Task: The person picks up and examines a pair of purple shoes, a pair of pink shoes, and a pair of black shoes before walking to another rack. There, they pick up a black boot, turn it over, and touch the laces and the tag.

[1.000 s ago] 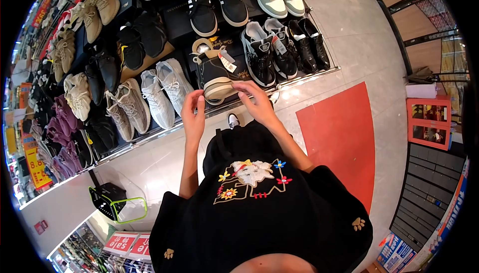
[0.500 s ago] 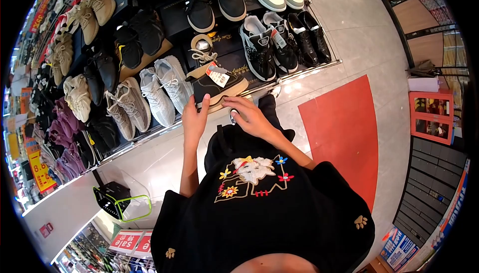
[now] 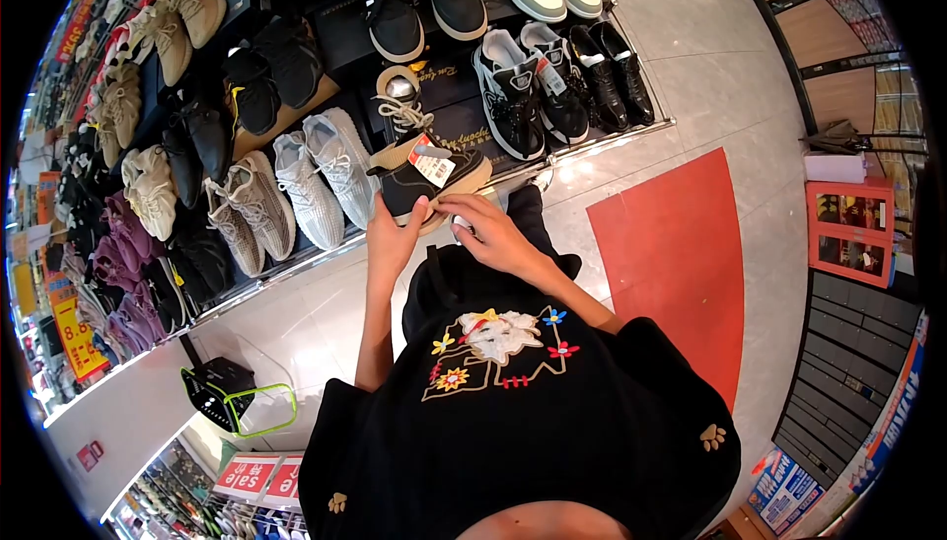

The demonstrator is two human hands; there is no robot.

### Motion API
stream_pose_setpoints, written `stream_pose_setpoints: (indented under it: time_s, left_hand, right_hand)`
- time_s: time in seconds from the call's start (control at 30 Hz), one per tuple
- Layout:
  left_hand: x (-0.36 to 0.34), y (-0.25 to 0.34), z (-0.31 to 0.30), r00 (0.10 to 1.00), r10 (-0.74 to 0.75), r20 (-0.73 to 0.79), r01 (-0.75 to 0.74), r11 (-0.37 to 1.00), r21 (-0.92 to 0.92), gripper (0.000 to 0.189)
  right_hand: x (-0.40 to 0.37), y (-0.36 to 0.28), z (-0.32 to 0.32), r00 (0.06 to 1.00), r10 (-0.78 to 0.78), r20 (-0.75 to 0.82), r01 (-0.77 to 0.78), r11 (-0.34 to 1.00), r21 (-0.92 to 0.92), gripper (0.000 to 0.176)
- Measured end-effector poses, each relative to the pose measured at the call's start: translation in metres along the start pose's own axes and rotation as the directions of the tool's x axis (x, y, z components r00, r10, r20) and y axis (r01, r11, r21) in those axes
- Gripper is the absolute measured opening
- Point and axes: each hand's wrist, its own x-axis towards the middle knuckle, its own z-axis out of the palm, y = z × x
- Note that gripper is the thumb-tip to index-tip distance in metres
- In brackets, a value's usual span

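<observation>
A dark sneaker point(image 3: 404, 188) with a tan sole and a red-and-white price tag point(image 3: 431, 163) is tilted at the front edge of the shoe display. My left hand point(image 3: 395, 236) is closed round its near side, thumb on the upper. The curled fingers of my right hand point(image 3: 490, 231) grip the sole edge; a small pale spot shows by them, too small to name. Just behind stands a similar shoe point(image 3: 402, 114) with tan laces. White knit sneakers point(image 3: 340, 160) sit to the left, black-and-white sneakers point(image 3: 513, 96) to the right.
Rows of shoes cover the display, whose metal rail point(image 3: 572, 152) runs along the front. A black basket with a green handle point(image 3: 264, 412) stands on the floor at lower left. A red floor patch point(image 3: 681, 254) lies to the right, with a red box point(image 3: 853, 234) beyond.
The sneaker has tilted slightly and its tag has shifted down a little. My left thumb has moved right along its upper. My right fingers remain close to the sole.
</observation>
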Motion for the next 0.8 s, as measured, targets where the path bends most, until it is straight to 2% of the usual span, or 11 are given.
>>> stream_pose_setpoints:
  time_s: [0.13, 0.2, 0.27, 0.3, 0.33, 0.37, 0.4, 0.47, 0.5, 0.63, 0.8]
  left_hand:
    - [-0.002, -0.013, 0.005, 0.995, -0.084, -0.056, 0.082, 0.996, -0.032, 0.061]
    - [-0.009, -0.015, 0.000, 0.976, -0.213, -0.042, 0.168, 0.863, -0.476, 0.057]
    - [-0.016, -0.020, -0.002, 0.947, -0.320, -0.005, 0.264, 0.789, -0.555, 0.056]
    - [-0.018, -0.027, -0.003, 0.940, -0.308, 0.149, 0.302, 0.543, -0.783, 0.056]
    - [-0.021, -0.031, -0.006, 0.927, -0.242, 0.286, 0.342, 0.232, -0.911, 0.055]
    - [-0.024, -0.028, -0.003, 0.907, -0.280, 0.313, 0.330, 0.014, -0.944, 0.053]
    - [-0.025, -0.023, 0.001, 0.909, -0.279, 0.308, 0.326, 0.018, -0.945, 0.053]
    - [-0.026, -0.014, 0.010, 0.856, -0.174, 0.487, 0.368, -0.455, -0.811, 0.051]
    - [-0.024, -0.009, 0.014, 0.888, -0.066, 0.456, 0.339, -0.576, -0.744, 0.054]
    - [-0.022, 0.016, 0.017, 0.900, -0.035, 0.435, 0.288, -0.702, -0.651, 0.061]
    - [-0.026, 0.011, 0.017, 0.896, 0.031, 0.443, 0.342, -0.685, -0.643, 0.058]
  right_hand:
    - [-0.001, -0.007, -0.010, 0.994, 0.059, -0.093, -0.055, 0.997, 0.051, 0.030]
    - [-0.005, -0.009, -0.020, 0.956, 0.086, -0.281, -0.072, 0.996, 0.062, 0.026]
    - [-0.005, -0.012, -0.029, 0.882, 0.054, -0.468, -0.050, 0.999, 0.020, 0.022]
    - [-0.008, -0.010, -0.031, 0.852, 0.123, -0.509, -0.100, 0.992, 0.072, 0.022]
    - [-0.010, -0.008, -0.034, 0.817, 0.191, -0.544, -0.145, 0.981, 0.127, 0.021]
    - [-0.012, -0.003, -0.036, 0.817, 0.201, -0.541, -0.164, 0.980, 0.116, 0.020]
    - [-0.013, 0.004, -0.037, 0.815, 0.210, -0.539, -0.182, 0.978, 0.105, 0.020]
    - [-0.013, 0.008, -0.036, 0.819, 0.205, -0.536, -0.163, 0.979, 0.125, 0.018]
    - [-0.013, 0.006, -0.035, 0.841, 0.242, -0.484, -0.193, 0.970, 0.149, 0.019]
    - [-0.013, 0.001, -0.024, 0.894, 0.267, -0.361, -0.210, 0.959, 0.189, 0.018]
    - [-0.010, -0.009, -0.017, 0.943, 0.254, -0.213, -0.215, 0.958, 0.190, 0.018]
